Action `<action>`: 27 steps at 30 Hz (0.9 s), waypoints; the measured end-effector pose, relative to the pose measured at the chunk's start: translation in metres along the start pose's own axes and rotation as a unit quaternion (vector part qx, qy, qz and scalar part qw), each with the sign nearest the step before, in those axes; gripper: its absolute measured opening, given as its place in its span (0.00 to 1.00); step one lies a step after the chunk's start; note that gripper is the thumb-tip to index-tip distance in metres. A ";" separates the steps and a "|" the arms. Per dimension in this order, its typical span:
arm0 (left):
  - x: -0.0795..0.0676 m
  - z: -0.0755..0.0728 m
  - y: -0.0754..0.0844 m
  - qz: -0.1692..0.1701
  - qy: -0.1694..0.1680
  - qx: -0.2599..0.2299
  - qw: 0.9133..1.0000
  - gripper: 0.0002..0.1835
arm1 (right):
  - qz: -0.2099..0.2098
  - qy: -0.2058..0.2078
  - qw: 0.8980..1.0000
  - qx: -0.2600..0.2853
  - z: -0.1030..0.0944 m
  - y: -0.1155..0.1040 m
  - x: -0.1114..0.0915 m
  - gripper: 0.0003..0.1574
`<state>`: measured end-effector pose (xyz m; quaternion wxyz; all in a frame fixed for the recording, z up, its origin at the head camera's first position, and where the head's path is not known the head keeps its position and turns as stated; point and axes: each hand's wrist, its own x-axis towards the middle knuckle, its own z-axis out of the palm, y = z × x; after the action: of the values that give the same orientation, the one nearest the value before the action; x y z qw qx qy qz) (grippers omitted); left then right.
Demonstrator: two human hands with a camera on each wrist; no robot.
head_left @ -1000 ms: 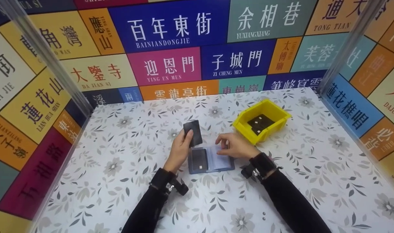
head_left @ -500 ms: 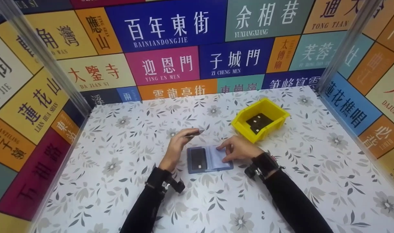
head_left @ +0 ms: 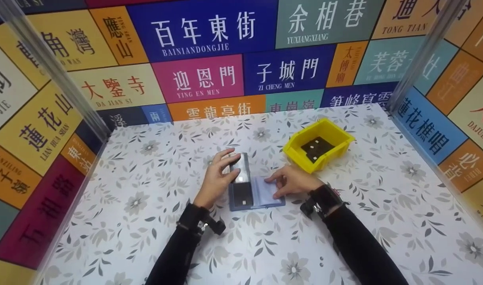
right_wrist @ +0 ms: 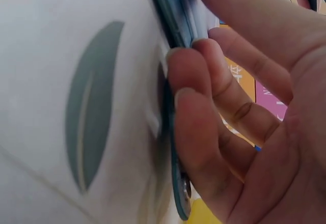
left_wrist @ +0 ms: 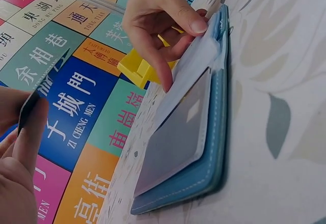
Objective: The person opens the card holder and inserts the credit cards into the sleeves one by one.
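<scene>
A blue card holder (head_left: pixel 261 206) lies opened out on the table, with a black card bearing a small white square (head_left: pixel 242 194) in its left clear pocket. Above its far left part, my left hand (head_left: pixel 215 180) pinches a glossy dark card (head_left: pixel 242 170) between thumb and fingers, tilted so it catches the light. In the left wrist view this held card (left_wrist: pixel 28 109) shows nearly edge-on, apart from the holder. My right hand (head_left: pixel 298 182) holds the holder's clear sleeves (left_wrist: pixel 196 58) on the right side, thumb at the near edge and forefinger at the far one.
A yellow bin (head_left: pixel 324 156) with several dark cards marked by white squares stands behind my right hand. The table (head_left: pixel 146 237) has a floral cover. Sign-printed panels (head_left: pixel 201 31) enclose its back and sides.
My left hand has turned the dark card over from upright through edge-on and brought it over the holder's left side. My right hand has settled lower on the sleeves.
</scene>
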<state>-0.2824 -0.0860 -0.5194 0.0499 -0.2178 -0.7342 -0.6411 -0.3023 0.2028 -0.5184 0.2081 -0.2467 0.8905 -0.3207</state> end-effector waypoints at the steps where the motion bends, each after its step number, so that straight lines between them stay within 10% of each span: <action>1: 0.000 0.000 -0.001 0.000 0.003 0.003 1.000 0.23 | 0.000 -0.002 1.000 0.003 0.000 0.000 0.000 0.37; 15: 0.001 -0.004 -0.001 -0.012 -0.002 -0.019 1.000 0.30 | -0.026 0.007 1.000 -0.003 0.000 0.006 0.002 0.38; 27: 0.002 -0.010 0.004 -0.087 0.081 -0.059 0.991 0.18 | -0.022 0.009 1.000 0.009 0.001 0.007 -0.001 0.38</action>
<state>-0.2853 -0.0952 -0.5135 0.0402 -0.1026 -0.7051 -0.7005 -0.3035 0.2077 -0.5241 0.1953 -0.2618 0.8837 -0.3353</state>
